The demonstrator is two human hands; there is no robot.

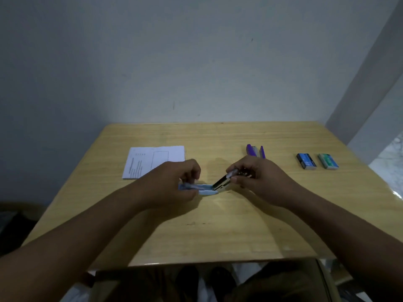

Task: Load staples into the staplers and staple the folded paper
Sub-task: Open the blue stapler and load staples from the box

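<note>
A light blue stapler [207,190] lies opened out flat at the middle of the wooden table [218,232]. My left hand [174,182] grips its blue base end. My right hand [255,177] holds its metal magazine arm [221,184], which tilts up to the right. A purple stapler [256,151] lies farther back, to the right. The folded printed paper [152,161] lies flat at the back left, partly behind my left hand. Whether staples sit in the magazine cannot be seen.
Two small staple boxes, one blue [306,161] and one green [327,161], lie side by side at the right of the table. A grey wall stands right behind the table's far edge. My feet show below the near edge.
</note>
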